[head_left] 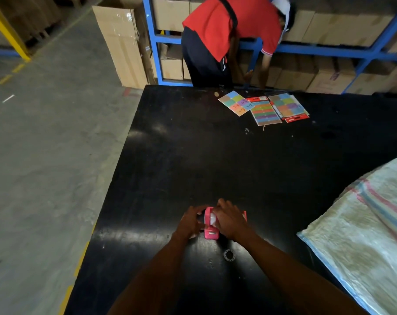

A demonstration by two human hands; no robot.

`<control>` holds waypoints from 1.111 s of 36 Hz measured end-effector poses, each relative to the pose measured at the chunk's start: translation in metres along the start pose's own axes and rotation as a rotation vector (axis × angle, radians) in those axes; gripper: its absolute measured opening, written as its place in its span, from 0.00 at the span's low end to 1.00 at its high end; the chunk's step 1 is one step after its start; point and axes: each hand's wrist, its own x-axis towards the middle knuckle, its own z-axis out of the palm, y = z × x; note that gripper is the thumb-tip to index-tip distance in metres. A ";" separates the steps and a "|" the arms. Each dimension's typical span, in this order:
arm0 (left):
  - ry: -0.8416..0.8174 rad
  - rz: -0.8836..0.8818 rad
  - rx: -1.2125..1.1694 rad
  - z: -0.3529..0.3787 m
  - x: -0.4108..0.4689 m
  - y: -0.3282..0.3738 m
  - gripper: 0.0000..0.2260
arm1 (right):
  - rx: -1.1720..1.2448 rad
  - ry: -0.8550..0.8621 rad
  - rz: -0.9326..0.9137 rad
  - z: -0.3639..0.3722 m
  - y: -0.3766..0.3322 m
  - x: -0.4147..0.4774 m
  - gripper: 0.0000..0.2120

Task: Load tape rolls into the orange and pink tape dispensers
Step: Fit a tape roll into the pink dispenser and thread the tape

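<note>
A pink tape dispenser (210, 226) stands on the black table (193, 155), its cutter end toward me. A white tape roll (213, 218) shows in its top. My left hand (190, 221) grips the dispenser's left side. My right hand (230, 220) lies over the roll and the dispenser's right side, fingers curled on it. An orange-red edge (244, 215), possibly the orange dispenser, peeks out behind my right hand; most of it is hidden. A small dark ring-shaped part (229, 255) lies on the table just in front of the dispenser.
A large woven white sack (363, 223) covers the table's right side. Colourful sticker sheets (264, 108) lie at the far edge. A person in a red shirt (227, 37) bends at blue shelving (329, 50) with cardboard boxes. The table's left edge drops to concrete floor (45, 155).
</note>
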 end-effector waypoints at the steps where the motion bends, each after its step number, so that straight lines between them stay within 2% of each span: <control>1: 0.009 -0.006 0.003 0.000 0.001 -0.001 0.30 | -0.030 -0.004 -0.004 -0.001 -0.001 0.001 0.16; 8: 0.015 -0.045 0.004 -0.001 0.001 0.002 0.32 | -0.078 -0.043 0.001 -0.004 -0.004 0.005 0.18; 16: 0.054 -0.021 0.034 -0.002 -0.006 0.010 0.30 | 0.068 -0.019 -0.015 -0.004 0.003 -0.001 0.23; 23: 0.039 -0.006 0.046 -0.002 -0.005 0.010 0.31 | 0.032 0.036 -0.046 -0.011 0.004 0.002 0.11; 35: 0.050 0.012 0.074 -0.002 -0.008 0.012 0.30 | 0.010 0.158 -0.114 -0.005 -0.002 -0.020 0.12; 40: 0.064 0.013 0.080 -0.002 -0.010 0.014 0.31 | -0.002 0.130 -0.149 0.009 -0.010 -0.043 0.09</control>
